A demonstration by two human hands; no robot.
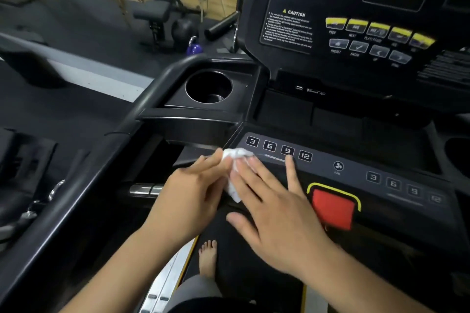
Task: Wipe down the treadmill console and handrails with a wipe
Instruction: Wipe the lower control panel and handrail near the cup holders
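Note:
A crumpled white wipe (pixel 235 160) lies on the black treadmill console (pixel 356 162), just left of the incline buttons marked 3, 6, 9, 12. My right hand (pixel 274 208) lies flat over the wipe with fingers spread, pressing it against the console's front edge. My left hand (pixel 193 195) touches the wipe's left side with its fingertips. The left handrail (pixel 84 185) runs from the console's left corner down to the lower left. A red stop button (pixel 333 209) with a yellow border sits right of my right hand.
A round cup holder (pixel 208 87) sits in the console's left wing. The upright display panel (pixel 356 7) with yellow buttons rises behind. A weight bench (pixel 162 7), a purple kettlebell (pixel 194 47) and a folding table stand on the gym floor to the left. My bare foot (pixel 207 256) rests on the belt.

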